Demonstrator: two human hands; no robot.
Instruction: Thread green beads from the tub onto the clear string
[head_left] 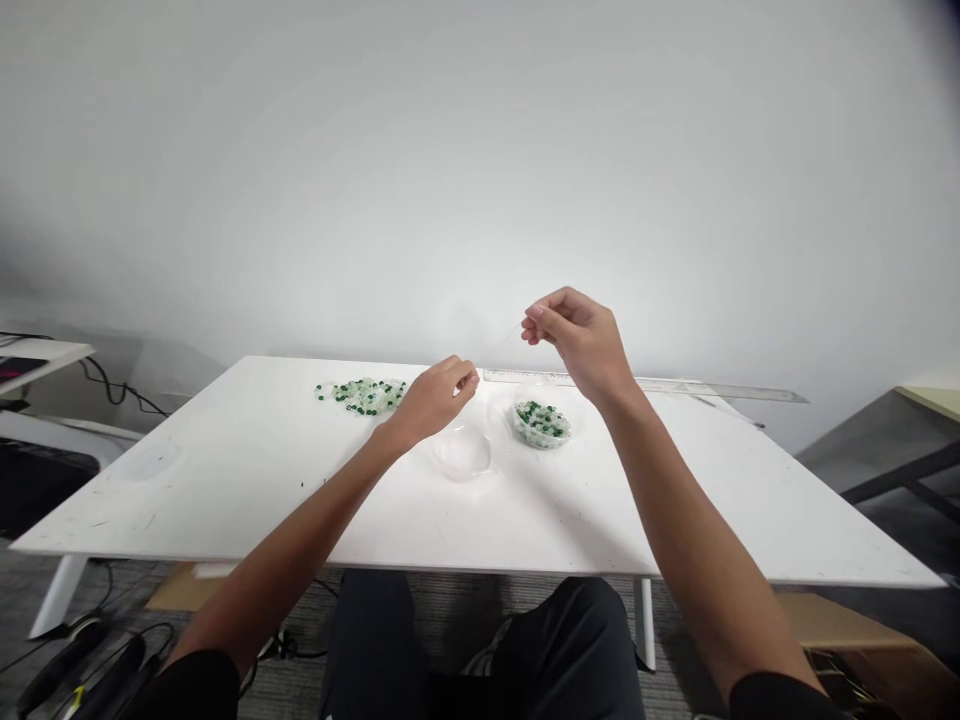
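Note:
My right hand [576, 335] is raised above the table, thumb and fingers pinched on a thin clear strand [513, 331] that slants down to the left and fades from sight. Lower and further left, my left hand [441, 392] is closed just over the tabletop, its fingertips pressed together; what they hold, if anything, is too small to make out. Just past its wrist lies a loose heap of dark green, pale green and whitish beads [367, 394]. Below my right hand, a clear bowl holds more such beads [541, 422]. Another clear round dish [463, 452] sits nearer to me.
A long clear ruler [720, 391] lies along the back edge of the white table [247, 480], against the wall. Cables [112, 390] hang at the left, beside another table. Cardboard [847, 625] lies on the floor at the right.

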